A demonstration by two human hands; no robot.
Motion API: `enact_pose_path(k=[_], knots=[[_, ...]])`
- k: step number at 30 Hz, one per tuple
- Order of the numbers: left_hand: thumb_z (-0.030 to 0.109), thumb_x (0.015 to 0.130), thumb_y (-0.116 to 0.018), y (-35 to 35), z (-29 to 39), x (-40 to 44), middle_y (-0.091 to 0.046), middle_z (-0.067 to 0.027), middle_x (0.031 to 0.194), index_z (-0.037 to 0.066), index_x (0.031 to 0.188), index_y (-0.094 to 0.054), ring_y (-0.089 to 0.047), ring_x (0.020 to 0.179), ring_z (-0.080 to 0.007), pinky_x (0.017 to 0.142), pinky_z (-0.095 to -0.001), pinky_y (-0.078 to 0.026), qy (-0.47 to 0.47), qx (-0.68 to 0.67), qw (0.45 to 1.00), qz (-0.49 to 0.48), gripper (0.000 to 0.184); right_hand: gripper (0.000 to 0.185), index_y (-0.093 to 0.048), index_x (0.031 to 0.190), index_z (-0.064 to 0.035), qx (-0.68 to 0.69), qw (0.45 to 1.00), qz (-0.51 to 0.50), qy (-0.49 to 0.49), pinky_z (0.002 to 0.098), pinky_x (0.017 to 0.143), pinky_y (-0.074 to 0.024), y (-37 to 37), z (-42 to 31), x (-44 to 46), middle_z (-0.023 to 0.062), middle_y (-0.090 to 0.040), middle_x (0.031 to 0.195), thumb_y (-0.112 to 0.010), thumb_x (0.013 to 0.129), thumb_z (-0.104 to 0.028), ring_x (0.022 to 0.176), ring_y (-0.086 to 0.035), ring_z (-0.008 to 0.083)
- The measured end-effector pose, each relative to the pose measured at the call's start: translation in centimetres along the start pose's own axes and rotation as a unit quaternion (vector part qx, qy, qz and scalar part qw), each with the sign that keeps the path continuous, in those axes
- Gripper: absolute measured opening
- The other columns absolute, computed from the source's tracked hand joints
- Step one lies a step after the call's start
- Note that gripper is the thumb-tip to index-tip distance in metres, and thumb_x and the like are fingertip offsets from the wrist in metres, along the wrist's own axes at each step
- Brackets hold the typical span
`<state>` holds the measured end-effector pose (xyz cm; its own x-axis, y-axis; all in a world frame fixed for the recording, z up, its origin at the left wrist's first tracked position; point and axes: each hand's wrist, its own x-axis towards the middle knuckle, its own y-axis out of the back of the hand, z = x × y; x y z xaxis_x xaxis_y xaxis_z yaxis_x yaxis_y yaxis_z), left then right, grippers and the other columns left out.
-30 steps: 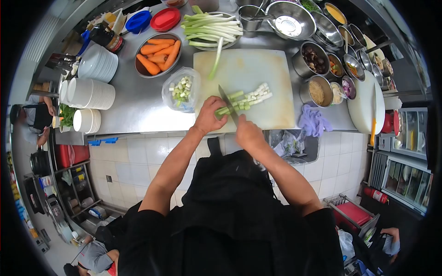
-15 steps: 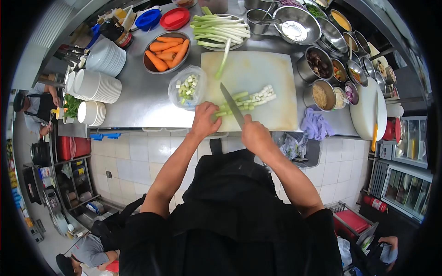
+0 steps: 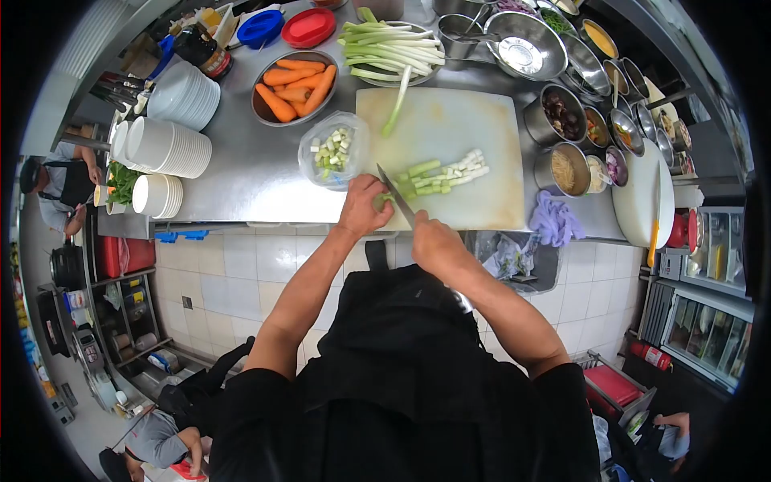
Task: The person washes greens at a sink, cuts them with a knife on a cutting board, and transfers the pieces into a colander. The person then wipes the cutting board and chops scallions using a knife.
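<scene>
My right hand [image 3: 438, 247] is closed around the handle of a kitchen knife [image 3: 394, 193], its blade angled up and left over the white cutting board [image 3: 490, 120]. At the board's front left, my left hand [image 3: 365, 207] has curled fingers pressed on green onion stalks [image 3: 387, 198], close beside the blade. Cut green onion pieces [image 3: 450, 177] lie in loose rows to the right of the knife. Behind my left hand, a clear plastic-lined container [image 3: 359, 145] holds short chopped pieces. One long green onion [image 3: 397, 103] reaches from a heaped bowl onto the board.
A metal bowl of carrots [image 3: 277, 117] and the bowl of green onions [image 3: 393, 50] stand at the back. White bowls [image 3: 173, 149] are stacked left. Metal containers [image 3: 554, 116] and a purple cloth [image 3: 554, 218] are right. A bin [image 3: 546, 273] stands below; other people [image 3: 60, 185] work nearby.
The knife and my right hand have shifted left along the stalks, nearer my left hand. More cut pieces now lie right of the blade. The view has moved slightly.
</scene>
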<state>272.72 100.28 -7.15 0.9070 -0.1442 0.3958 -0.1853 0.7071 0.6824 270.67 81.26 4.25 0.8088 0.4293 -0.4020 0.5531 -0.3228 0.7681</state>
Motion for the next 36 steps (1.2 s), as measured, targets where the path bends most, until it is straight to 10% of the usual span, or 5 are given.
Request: enact_pose_path(k=[7,11,13,21,36], knots=[[0.012,0.064,-0.070,0.8,-0.3,0.0,-0.055,-0.0146,0.096,0.004,0.095,-0.058,-0.054,0.094,-0.0333,0.086,-0.0425,-0.042,-0.004,-0.019,0.999,-0.027,0.035,0.018,-0.049,0.098,0.0037,0.017,0.999,0.035,-0.031,0.0508,0.072,-0.0514,-1.0,2.2,1.0,0.0291,-0.063,0.078,-0.051,0.085,-0.008,0.077,-0.064,0.0449],[0.020,0.063,-0.077,1.6,0.7,1.2,-0.045,-0.0220,0.122,0.005,0.115,-0.053,-0.044,0.115,-0.0397,0.100,-0.0461,-0.036,0.001,-0.064,0.994,-0.091,0.059,0.024,-0.053,0.098,-0.0001,0.087,0.949,0.290,0.081,0.0467,0.051,-0.0477,-1.1,7.9,-2.8,0.0211,-0.062,0.068,-0.056,0.092,-0.023,0.054,-0.061,0.0358],[0.027,0.064,-0.079,2.0,1.3,3.0,-0.036,-0.0243,0.135,0.007,0.125,-0.049,-0.036,0.125,-0.0421,0.106,-0.0487,-0.031,-0.035,-0.044,0.987,-0.150,0.072,0.027,-0.055,0.103,-0.0003,0.422,0.889,0.088,-0.156,0.0347,0.037,-0.0412,0.2,9.9,-5.8,0.0107,-0.058,0.062,-0.057,0.094,-0.026,0.040,-0.051,0.0190],[0.044,0.071,-0.074,-2.2,1.6,6.5,-0.023,-0.0241,0.149,0.011,0.137,-0.045,-0.025,0.133,-0.0447,0.111,-0.0525,-0.019,-0.193,0.009,0.943,-0.272,0.079,0.027,-0.056,0.111,-0.0036,0.566,0.784,0.093,-0.237,0.0261,0.030,-0.0345,-8.0,13.6,-7.9,0.0035,-0.055,0.066,-0.055,0.095,-0.025,0.035,-0.042,0.0109],[0.020,0.089,-0.056,0.1,6.1,2.0,-0.035,-0.0258,0.143,0.003,0.131,-0.050,-0.035,0.130,-0.0455,0.108,-0.0453,-0.031,0.095,0.038,0.993,0.064,0.045,0.022,-0.045,0.103,-0.0031,0.530,0.845,0.039,-0.063,0.0298,0.032,-0.0368,-7.7,0.7,-1.4,0.0038,-0.046,0.060,-0.049,0.097,-0.024,0.037,-0.046,0.0126]])
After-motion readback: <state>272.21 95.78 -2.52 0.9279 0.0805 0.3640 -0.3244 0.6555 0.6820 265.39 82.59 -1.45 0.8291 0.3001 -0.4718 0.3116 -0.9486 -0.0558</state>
